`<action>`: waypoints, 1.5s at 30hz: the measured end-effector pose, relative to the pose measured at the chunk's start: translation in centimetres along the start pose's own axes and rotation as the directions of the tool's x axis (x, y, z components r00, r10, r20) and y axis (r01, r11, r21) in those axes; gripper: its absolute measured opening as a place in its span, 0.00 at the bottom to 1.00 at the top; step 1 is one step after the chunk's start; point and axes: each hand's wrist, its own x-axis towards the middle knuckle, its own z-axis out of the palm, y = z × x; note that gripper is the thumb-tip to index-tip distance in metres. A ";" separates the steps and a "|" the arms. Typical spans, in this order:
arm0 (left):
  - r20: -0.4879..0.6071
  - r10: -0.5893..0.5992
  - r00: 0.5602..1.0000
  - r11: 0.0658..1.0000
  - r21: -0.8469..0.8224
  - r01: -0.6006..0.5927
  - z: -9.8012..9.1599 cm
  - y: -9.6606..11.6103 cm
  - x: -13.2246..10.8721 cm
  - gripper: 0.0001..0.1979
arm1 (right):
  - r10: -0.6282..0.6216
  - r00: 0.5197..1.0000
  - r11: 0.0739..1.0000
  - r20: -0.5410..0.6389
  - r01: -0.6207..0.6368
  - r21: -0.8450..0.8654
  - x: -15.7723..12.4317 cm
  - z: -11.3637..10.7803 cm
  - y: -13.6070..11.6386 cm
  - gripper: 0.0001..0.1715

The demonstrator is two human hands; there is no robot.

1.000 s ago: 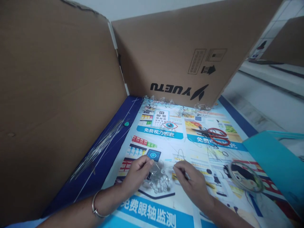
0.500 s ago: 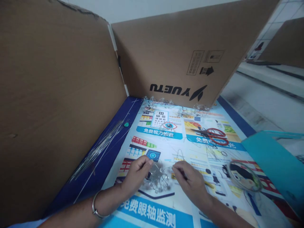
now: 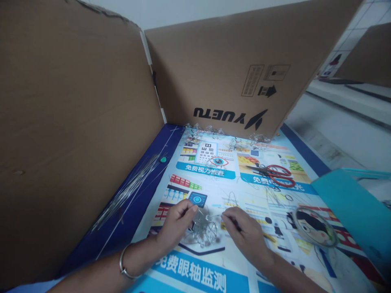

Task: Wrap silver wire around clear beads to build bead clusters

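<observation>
My left hand and my right hand rest on a printed poster that covers the table. Between them lies a small cluster of clear beads on thin wire. The left hand's thumb and forefinger are pinched together at the cluster's upper left edge. The right hand's fingers are pinched on a thin wire at the cluster's right side. A metal bangle is on my left wrist.
Cardboard walls stand at the left and back. A bundle of thin wires lies by the left wall. Red scissors, a clear round dish and a teal box are at the right.
The hands have stayed almost in place. The bead cluster has shifted slightly between the fingers.
</observation>
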 end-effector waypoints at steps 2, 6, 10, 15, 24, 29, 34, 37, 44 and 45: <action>-0.002 0.004 1.000 1.000 0.011 -0.004 0.0 0.0 0.0 0.16 | -0.003 1.000 1.000 -0.004 0.003 0.000 0.0 0.0 0.1 0.06; -0.004 -0.002 1.000 1.000 0.017 0.002 0.0 -0.2 0.1 0.16 | -0.011 1.000 1.000 -0.011 0.011 0.004 -0.2 0.1 0.2 0.06; 0.003 -0.013 1.000 1.000 0.017 0.012 0.0 -0.1 0.1 0.16 | -0.016 1.000 1.000 -0.009 0.016 0.002 -0.1 0.1 0.1 0.06; -0.009 -0.004 1.000 1.000 0.020 0.004 0.0 0.0 0.0 0.15 | -0.006 1.000 1.000 -0.004 0.006 -0.007 0.2 -0.1 -0.2 0.07; 0.004 0.026 1.000 1.000 0.008 -0.026 -0.1 0.1 0.0 0.15 | -0.017 1.000 1.000 -0.001 0.017 -0.004 0.2 0.0 -0.1 0.07; 0.019 0.019 1.000 1.000 0.012 -0.020 -0.1 0.1 0.0 0.15 | -0.007 1.000 1.000 0.001 0.007 0.005 0.0 0.1 0.1 0.06; 0.023 0.009 1.000 1.000 -0.004 -0.009 -0.1 -0.1 0.1 0.14 | -0.021 1.000 1.000 -0.014 0.021 0.017 0.0 0.1 0.0 0.06; 0.029 0.008 1.000 1.000 -0.014 -0.008 -0.1 -0.1 0.1 0.13 | -0.015 1.000 1.000 -0.016 0.016 0.022 0.1 0.0 -0.1 0.06; 0.039 0.003 0.999 1.000 -0.009 -0.003 -0.1 0.0 0.0 0.14 | -0.011 1.000 1.000 0.008 0.011 0.005 0.0 0.0 -0.1 0.06; 0.040 0.005 0.999 1.000 -0.014 -0.004 -0.1 0.0 0.0 0.14 | -0.010 1.000 1.000 0.012 0.010 0.006 -0.1 0.1 0.0 0.06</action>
